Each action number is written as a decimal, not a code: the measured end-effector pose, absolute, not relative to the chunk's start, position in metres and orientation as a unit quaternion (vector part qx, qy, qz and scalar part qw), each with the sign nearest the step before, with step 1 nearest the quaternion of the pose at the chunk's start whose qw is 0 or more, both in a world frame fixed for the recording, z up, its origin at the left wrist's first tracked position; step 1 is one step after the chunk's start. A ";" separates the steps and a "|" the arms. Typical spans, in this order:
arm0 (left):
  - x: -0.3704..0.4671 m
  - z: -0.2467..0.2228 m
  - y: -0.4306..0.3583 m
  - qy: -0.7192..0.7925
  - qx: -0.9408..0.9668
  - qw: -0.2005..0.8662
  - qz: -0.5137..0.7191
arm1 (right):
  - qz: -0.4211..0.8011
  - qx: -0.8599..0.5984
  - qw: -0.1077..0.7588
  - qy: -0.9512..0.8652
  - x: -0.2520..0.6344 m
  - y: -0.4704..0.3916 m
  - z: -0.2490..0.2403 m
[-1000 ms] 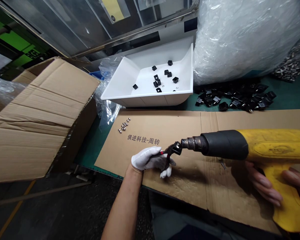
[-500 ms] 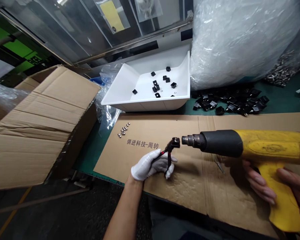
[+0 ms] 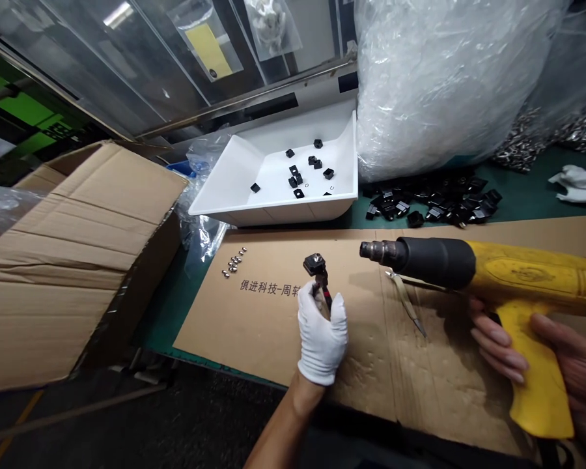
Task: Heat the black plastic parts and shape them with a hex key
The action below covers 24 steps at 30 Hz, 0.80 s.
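In a white glove, my left hand is closed round the handles of a pair of pliers. The pliers' jaws hold a small black plastic part with a shiny metal bit on its top. My bare right hand grips a yellow heat gun by its handle. The gun's dark metal nozzle points left, a gap away from the black part. Under the gun, a slim pointed tool, perhaps tweezers, lies on the cardboard sheet.
Several small metal pieces lie on the cardboard's left. Behind it, a white tray holds several black parts, beside a pile of black parts. A large plastic bag stands behind the pile. A cardboard box stands left.
My left hand has turned upright and drawn the black part left, away from the nozzle. The part now faces up. My right hand still holds the heat gun, and the pointed tool shows more.
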<state>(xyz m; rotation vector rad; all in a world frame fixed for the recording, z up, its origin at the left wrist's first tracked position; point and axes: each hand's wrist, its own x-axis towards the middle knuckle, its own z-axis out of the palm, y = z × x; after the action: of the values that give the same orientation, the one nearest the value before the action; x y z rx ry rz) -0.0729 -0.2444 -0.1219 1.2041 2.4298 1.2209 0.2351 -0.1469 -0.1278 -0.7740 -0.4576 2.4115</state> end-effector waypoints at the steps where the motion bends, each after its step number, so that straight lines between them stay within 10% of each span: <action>1: -0.071 -0.124 -0.242 0.817 0.403 0.063 0.407 | 0.902 -0.282 0.279 -0.173 0.234 -0.147 -0.126; 24: -0.063 -0.134 -0.239 0.811 0.466 -0.087 0.342 | 0.907 -0.263 0.250 -0.215 0.231 -0.148 -0.123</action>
<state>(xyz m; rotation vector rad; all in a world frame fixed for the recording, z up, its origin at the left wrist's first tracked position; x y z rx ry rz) -0.0634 -0.2386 -0.1336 1.5500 2.7007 1.1398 0.2307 -0.1480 -0.1226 -0.7158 -0.5849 2.4693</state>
